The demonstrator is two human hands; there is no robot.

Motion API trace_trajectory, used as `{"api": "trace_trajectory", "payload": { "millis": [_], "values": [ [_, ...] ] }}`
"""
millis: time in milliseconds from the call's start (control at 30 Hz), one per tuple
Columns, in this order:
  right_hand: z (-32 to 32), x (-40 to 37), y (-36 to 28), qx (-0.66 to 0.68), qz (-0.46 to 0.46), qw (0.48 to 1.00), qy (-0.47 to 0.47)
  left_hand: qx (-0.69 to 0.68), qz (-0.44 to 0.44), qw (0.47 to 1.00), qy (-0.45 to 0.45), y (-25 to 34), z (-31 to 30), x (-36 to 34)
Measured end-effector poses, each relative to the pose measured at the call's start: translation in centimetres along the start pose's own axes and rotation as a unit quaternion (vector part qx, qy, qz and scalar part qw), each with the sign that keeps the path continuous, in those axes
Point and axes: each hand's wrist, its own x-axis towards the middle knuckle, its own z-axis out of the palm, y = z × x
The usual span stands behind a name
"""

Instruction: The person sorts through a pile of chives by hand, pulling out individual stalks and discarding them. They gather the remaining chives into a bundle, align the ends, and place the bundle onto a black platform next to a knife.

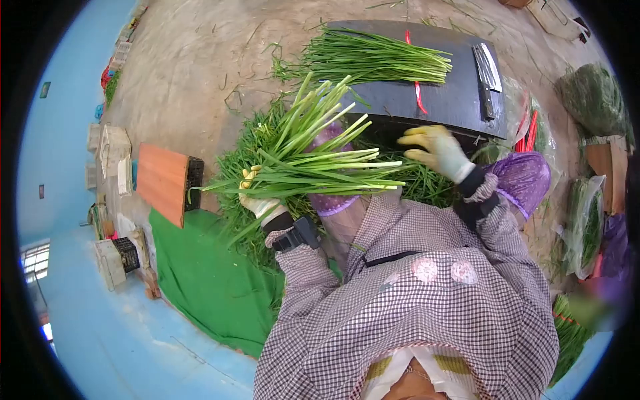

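Note:
My left hand (259, 199), in a pale glove with yellow fingers, is closed around a loose bunch of garlic chives (320, 175). Their pale cut ends fan out up and to the right. My right hand (437, 151), gloved the same way, hovers near the front edge of the black board (393, 107), fingers apart and nothing between them. On that board lies another bundle of chives (377, 57), with a red strap (419, 97) passing beneath it. A knife (487, 80) with a black handle rests at the board's right side.
Heaped loose chives (250, 143) surround my left forearm. Beyond them are an orange-brown board (160, 183) against a black crate and a green cloth (207, 280). Red straps (531, 133), bagged greens (590, 93) and another bundle (570, 333) lie to the right.

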Motion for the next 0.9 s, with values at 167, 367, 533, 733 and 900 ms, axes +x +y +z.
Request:
{"api": "trace_trajectory", "payload": {
  "millis": [167, 367, 533, 733, 900],
  "values": [
    [5.5, 5.9, -6.1, 0.301, -0.101, 0.948, -0.005, -0.065, -0.013, 0.995, -0.073, 0.0, -0.1, 0.5],
    [4.7, 6.9, -8.4, 0.501, -0.028, 0.862, -0.071, -0.034, 0.026, 0.998, -0.049, 0.3, 2.1, -1.8],
    [5.2, 6.0, -6.1, 0.120, 0.031, 0.992, -0.021, -0.047, 0.046, 0.997, 0.030, 0.5, 2.0, -1.6],
    [2.6, 0.5, 2.2, 0.506, 0.236, 0.830, 0.006, -0.042, 0.007, 0.999, -0.013, 0.5, 1.4, -1.8],
    [5.2, -5.8, 10.5, 0.176, 0.229, 0.955, -0.074, -0.080, 0.002, 0.996, -0.028, 0.5, -2.2, 1.0]
  ]
}}
